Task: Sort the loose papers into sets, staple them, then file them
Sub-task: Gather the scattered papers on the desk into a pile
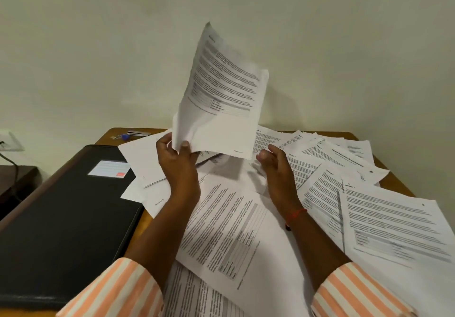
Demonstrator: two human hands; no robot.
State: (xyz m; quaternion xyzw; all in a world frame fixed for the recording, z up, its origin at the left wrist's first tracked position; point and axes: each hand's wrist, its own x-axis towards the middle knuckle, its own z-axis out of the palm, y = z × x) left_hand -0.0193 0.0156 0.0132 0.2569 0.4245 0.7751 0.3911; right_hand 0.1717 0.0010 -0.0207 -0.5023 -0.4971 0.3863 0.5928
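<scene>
Pinching sheets (221,90) between left fingers (164,142)

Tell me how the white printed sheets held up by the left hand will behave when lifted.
Probably floppy: the white printed sheets, pinched at one lower corner by the left hand, bend and curl above it. Likely light, since one pinch carries them. They may slide apart, as their edges sit offset.
</scene>
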